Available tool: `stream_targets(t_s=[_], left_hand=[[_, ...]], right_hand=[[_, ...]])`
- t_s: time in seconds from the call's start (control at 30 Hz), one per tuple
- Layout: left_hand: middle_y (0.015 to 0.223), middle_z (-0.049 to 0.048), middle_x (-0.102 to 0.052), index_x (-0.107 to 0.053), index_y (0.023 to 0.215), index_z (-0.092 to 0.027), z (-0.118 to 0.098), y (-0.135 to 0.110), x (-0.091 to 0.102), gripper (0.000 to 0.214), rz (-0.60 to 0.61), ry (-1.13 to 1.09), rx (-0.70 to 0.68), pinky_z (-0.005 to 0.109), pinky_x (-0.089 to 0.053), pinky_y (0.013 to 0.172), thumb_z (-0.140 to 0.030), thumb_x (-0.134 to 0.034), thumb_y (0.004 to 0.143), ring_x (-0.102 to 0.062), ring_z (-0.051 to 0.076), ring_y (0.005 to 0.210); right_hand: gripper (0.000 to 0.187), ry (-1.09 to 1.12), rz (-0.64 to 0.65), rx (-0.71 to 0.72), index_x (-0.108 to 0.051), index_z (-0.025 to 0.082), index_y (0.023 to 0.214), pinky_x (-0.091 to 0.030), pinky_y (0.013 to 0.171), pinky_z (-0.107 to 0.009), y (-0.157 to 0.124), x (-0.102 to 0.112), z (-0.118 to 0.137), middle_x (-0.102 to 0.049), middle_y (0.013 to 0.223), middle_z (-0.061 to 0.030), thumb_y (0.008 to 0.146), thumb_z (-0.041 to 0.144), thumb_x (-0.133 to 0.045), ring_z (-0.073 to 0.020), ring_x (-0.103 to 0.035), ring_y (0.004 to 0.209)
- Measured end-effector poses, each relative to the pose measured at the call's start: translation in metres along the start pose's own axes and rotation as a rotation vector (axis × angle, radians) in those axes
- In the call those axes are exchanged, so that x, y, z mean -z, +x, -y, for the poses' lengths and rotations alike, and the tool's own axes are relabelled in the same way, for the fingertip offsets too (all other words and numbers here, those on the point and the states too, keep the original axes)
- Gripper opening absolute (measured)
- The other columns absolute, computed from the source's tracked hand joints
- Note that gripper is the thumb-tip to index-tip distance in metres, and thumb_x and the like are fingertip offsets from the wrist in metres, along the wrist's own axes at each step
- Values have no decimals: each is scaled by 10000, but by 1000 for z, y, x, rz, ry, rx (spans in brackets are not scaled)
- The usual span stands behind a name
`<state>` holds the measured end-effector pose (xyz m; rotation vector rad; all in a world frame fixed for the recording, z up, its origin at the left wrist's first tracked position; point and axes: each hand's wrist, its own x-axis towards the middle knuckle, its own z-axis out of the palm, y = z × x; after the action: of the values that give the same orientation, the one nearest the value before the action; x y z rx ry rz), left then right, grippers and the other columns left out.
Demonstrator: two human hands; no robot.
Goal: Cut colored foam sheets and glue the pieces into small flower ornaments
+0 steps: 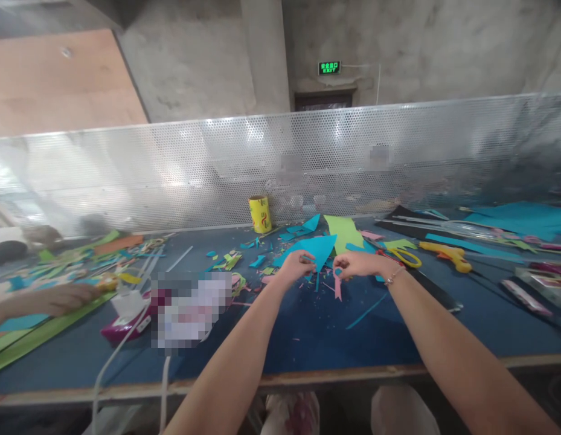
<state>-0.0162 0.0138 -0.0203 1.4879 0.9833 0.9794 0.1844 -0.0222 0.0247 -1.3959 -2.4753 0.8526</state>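
My right hand (pixel 358 264) pinches a small pink paper ribbon (pixel 338 289) with a forked lower end and a blue round spot near its top. Just left of it, my left hand (pixel 300 263) has its fingers curled together, and whatever they hold is too small to make out. Behind both hands lies a pointed sheet of blue paper (pixel 324 246). A light green sheet (pixel 343 234) rests beyond it. Scissors with yellow handles (pixel 410 258) lie by my right wrist, partly hidden. Small paper scraps surround the hands.
A yellow glue gun (pixel 447 255) with a cord lies at the right. A yellow cylinder (pixel 260 214) stands near the perforated metal screen (pixel 208 169). At left are a purple power strip (pixel 126 326), paper scraps and another person's hand (pixel 78 299). The table edge (pixel 334 376) runs in front.
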Motion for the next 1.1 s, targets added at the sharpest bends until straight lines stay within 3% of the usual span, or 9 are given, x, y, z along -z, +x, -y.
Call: stream_targets(t_s=[0.1, 0.2, 0.33, 0.5, 0.6, 0.83, 1.0, 1.1], left_hand=[[477, -19, -549, -536, 728, -131, 0, 0, 1, 237, -29, 75, -2, 203, -387, 450, -132, -687, 546, -521, 94, 433], [510, -14, -564, -536, 729, -135, -1, 0, 2, 246, -55, 58, 25, 212, -417, 479, -116, -687, 535, -557, 110, 486], [557, 8, -586, -563, 718, -122, -2, 0, 0, 248, -91, 34, 39, 222, -431, 495, -63, -676, 505, -571, 121, 520], [586, 17, -597, -593, 667, -117, -2, 0, -2, 198, -118, -83, 4, 229, -441, 518, -63, -665, 491, -565, 118, 544], [531, -4, -570, -598, 617, -120, -2, 1, -3, 139, -99, -91, -34, 223, -431, 521, -96, -667, 498, -538, 101, 516], [550, 7, -577, -590, 629, -115, -4, -1, -6, 162, -58, -147, -18, 234, -456, 569, -186, -697, 531, -552, 101, 551], [586, 16, -593, -569, 768, -133, -8, -5, -7, 245, -9, -201, 35, 268, -473, 584, -173, -697, 563, -581, 120, 556], [586, 18, -596, -574, 746, -124, -8, -4, -7, 228, -5, -212, 27, 277, -478, 620, -158, -699, 558, -581, 118, 573]], right_hand=[[100, -230, -47, -98, -590, 187, 707, -385, 548, -260, 2, -1, -4, -609, 715, -39, 638, 214, -524, -163, -552, 629], [142, -382, -269, -75, -592, 179, 718, -395, 626, -290, 8, -7, -6, -604, 813, -81, 629, 287, -571, -214, -548, 768], [129, -231, -388, 95, -569, 175, 762, -409, 657, -269, 20, -21, 1, -591, 826, -68, 680, 272, -548, -174, -542, 772], [296, -7, -576, 129, -518, 150, 965, -442, 680, -291, 34, -39, 7, -551, 936, -89, 696, 266, -559, -149, -548, 775], [271, 82, -621, 200, -534, 167, 985, -454, 683, -285, 38, -43, 7, -540, 975, -87, 728, 252, -529, -138, -556, 797], [122, 8, -704, 283, -627, 186, 791, -446, 695, -288, 39, -40, 11, -597, 811, -47, 751, 234, -522, -150, -553, 782], [140, 9, -777, 323, -627, 185, 783, -450, 701, -295, 32, -35, 15, -608, 817, -52, 772, 230, -495, -148, -556, 772], [156, 20, -789, 313, -626, 190, 804, -458, 694, -296, 28, -34, 19, -615, 833, -51, 778, 227, -477, -147, -562, 779]])
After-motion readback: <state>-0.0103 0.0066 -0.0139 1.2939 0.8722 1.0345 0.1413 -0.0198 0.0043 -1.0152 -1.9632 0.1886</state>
